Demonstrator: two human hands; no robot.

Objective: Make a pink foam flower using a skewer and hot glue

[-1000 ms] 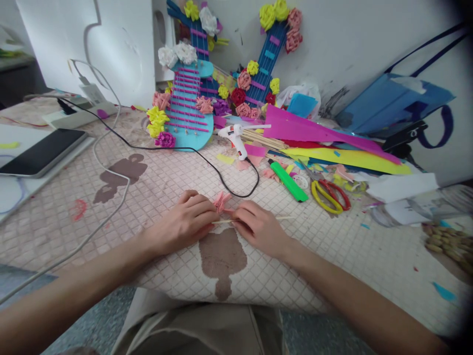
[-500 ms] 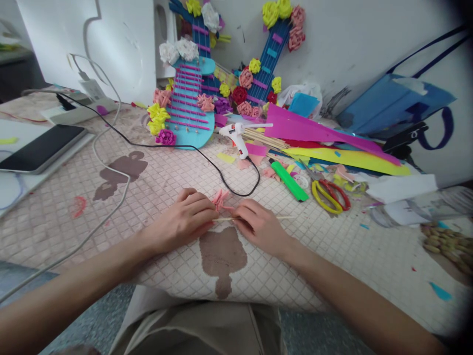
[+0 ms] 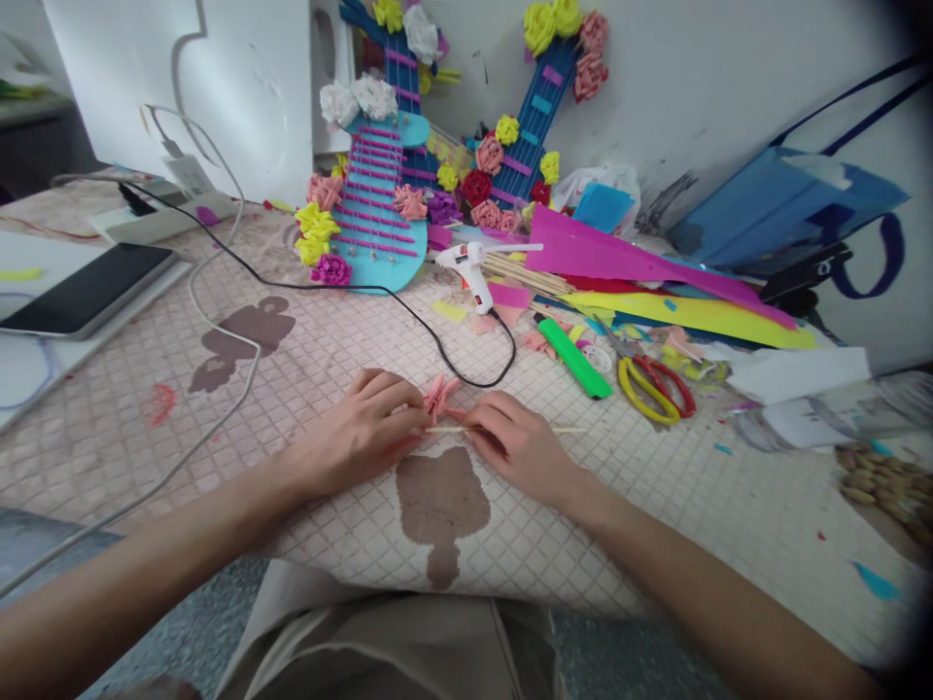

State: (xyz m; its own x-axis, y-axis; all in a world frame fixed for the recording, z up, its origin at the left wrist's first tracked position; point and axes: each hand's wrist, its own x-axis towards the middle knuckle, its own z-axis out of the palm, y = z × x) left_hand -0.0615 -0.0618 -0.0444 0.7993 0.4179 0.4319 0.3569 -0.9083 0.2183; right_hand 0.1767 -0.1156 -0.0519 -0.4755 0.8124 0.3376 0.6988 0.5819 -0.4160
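Observation:
My left hand (image 3: 361,433) and my right hand (image 3: 514,442) rest on the checked tablecloth (image 3: 292,389), fingertips almost meeting. Between them lies a thin wooden stick (image 3: 561,430) with a pink paper strip (image 3: 438,394) partly rolled on it. The left fingers are curled and pinch the pink paper at the stick's left end. The right fingers are closed on the stick, whose free end pokes out to the right.
A white glue gun (image 3: 470,267) with a black cord (image 3: 408,316) lies behind the hands. To the right are a green cutter (image 3: 579,357), yellow and red scissors (image 3: 652,387) and coloured foam sheets (image 3: 656,282). Flowered paper guitars (image 3: 379,204) stand at the back; a phone (image 3: 84,287) lies left.
Both hands stay in place with small finger shifts on the stick and pink paper. The view has drifted slightly.

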